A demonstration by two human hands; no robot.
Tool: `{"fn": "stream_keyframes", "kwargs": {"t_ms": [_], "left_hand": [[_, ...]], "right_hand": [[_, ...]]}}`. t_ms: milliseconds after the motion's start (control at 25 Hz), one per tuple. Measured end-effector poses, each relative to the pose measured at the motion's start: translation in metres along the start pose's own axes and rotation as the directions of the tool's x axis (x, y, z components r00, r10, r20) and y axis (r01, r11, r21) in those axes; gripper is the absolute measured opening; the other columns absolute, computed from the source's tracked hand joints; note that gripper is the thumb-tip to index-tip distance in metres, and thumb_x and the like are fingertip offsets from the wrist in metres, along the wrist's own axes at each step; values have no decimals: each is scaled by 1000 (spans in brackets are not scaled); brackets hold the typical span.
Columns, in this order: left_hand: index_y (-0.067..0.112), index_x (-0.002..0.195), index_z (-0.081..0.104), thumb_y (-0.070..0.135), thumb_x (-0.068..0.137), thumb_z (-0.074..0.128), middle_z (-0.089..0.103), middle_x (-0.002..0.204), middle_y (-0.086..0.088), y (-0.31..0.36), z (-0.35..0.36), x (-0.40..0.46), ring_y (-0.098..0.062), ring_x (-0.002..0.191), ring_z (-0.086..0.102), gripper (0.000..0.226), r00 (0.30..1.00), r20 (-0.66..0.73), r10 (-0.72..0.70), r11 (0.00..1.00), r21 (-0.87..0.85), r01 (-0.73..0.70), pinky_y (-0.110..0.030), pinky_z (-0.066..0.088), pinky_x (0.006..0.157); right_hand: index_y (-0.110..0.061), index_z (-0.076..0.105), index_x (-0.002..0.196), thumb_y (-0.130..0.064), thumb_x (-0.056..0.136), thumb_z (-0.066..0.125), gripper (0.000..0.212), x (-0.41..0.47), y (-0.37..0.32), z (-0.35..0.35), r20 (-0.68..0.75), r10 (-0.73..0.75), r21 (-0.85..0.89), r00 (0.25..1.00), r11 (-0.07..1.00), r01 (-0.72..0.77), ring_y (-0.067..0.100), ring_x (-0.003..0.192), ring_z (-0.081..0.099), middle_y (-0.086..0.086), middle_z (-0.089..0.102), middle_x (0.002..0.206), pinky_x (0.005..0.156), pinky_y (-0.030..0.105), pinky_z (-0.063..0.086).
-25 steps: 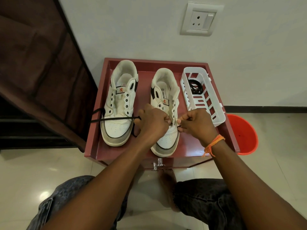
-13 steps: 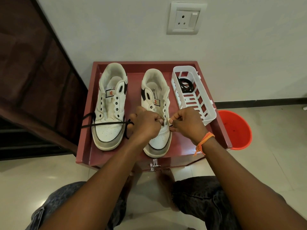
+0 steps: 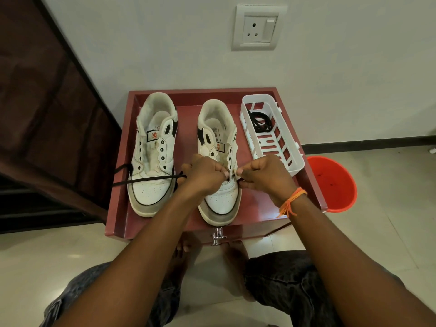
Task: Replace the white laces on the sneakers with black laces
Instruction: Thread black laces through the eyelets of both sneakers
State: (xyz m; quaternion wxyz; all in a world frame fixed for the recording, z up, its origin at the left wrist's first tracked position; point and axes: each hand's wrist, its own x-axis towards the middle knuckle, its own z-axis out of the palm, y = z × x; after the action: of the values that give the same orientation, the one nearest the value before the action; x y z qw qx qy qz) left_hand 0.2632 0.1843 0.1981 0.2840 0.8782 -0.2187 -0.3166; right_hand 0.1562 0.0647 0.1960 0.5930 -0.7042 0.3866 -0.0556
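Observation:
Two white sneakers stand side by side on a dark red tabletop (image 3: 256, 215), toes toward me. The left sneaker (image 3: 153, 152) has empty eyelets. A black lace (image 3: 144, 181) runs across its toe and hangs off the table's left edge. My left hand (image 3: 204, 173) and my right hand (image 3: 265, 172) sit over the lower eyelets of the right sneaker (image 3: 219, 199). Both have curled fingers, and each pinches a bit of the black lace at those eyelets. My hands hide the lace between them.
A white slotted plastic basket (image 3: 292, 159) lies at the table's right side with a coiled black lace (image 3: 260, 122) in its far end. An orange bucket (image 3: 332, 182) stands on the floor to the right. A dark wooden frame rises on the left. The wall with a socket is behind.
The view has shifted a little as my head moved. Both hands stay at the right sneaker's lower eyelets, with the fingertips drawn slightly closer together.

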Motion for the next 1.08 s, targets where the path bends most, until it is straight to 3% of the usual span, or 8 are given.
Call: {"fn": "stream_keyframes", "kwargs": {"t_ms": [160, 280, 400, 560, 680, 800, 920, 1080], "left_hand": [[35, 53, 64, 38, 86, 71, 47, 133, 2, -4, 1, 5, -27, 127, 36, 34, 1000, -8, 24, 1000, -5, -24, -47, 36, 105], [32, 57, 65, 37, 88, 69, 39, 135, 1, -4, 6, 4, -28, 125, 34, 32, 999, -43, 7, 1000, -27, -8, -47, 39, 104], [34, 63, 71, 31, 87, 69, 45, 133, -1, -5, 2, 4, -26, 125, 39, 25, 999, -4, 49, 997, -60, -49, -45, 41, 104], [24, 80, 80, 15, 80, 78, 75, 89, 4, -9, -8, 1, -14, 92, 69, 9, 978, -44, 202, 974, -99, -206, -31, 53, 86], [24, 82, 75, 19, 83, 75, 68, 92, 10, -4, 0, -6, -13, 97, 61, 6, 975, -153, 160, 986, -23, -165, -29, 48, 75], [29, 101, 69, 21, 92, 62, 39, 123, 0, 3, 13, -11, -26, 119, 33, 14, 980, -179, 89, 953, 302, -31, -39, 31, 91], [32, 94, 66, 23, 95, 59, 27, 120, 1, 6, 13, -13, -27, 118, 26, 11, 992, -118, 39, 975, 223, -12, -41, 21, 87], [34, 82, 62, 29, 95, 61, 25, 113, 4, 6, 13, -14, -26, 117, 27, 14, 988, -151, 13, 993, 116, 5, -41, 21, 90]], "right_hand": [[13, 68, 95, 6, 87, 63, 12, -7, -6, -7, 63, 61, 69, 996, 995, -66, 37, 80, 69, 32, 68, 93, 74, 34, 61], [5, 73, 91, 3, 81, 71, 10, -7, -4, -5, 48, -16, -51, 999, 999, 18, 40, 85, 70, 27, 71, 86, 82, 43, 59], [-1, 75, 87, -9, 74, 82, 17, -7, -3, 1, 26, -133, -250, 991, 959, 135, 22, 70, 71, 15, 73, 75, 68, 26, 59], [8, 73, 89, 1, 82, 73, 10, -1, 2, 8, -16, -161, -236, 987, 960, 153, 32, 73, 71, 25, 71, 79, 75, 47, 60], [12, 70, 92, 5, 84, 69, 11, -1, 3, 7, -34, -66, -83, 997, 995, 63, 29, 70, 68, 30, 69, 85, 72, 39, 61], [12, 68, 91, 6, 84, 68, 9, -3, 5, 6, -44, -30, 3, 999, 1000, 30, 32, 74, 68, 31, 68, 87, 72, 36, 61], [9, 69, 89, 4, 84, 69, 7, -1, 11, 6, -63, -40, 7, 997, 999, 41, 42, 83, 69, 31, 69, 87, 81, 49, 58], [-1, 70, 80, -1, 84, 71, 5, 1, 14, 13, -130, -103, -72, 986, 993, 94, 32, 72, 72, 22, 71, 77, 71, 50, 60]]}}
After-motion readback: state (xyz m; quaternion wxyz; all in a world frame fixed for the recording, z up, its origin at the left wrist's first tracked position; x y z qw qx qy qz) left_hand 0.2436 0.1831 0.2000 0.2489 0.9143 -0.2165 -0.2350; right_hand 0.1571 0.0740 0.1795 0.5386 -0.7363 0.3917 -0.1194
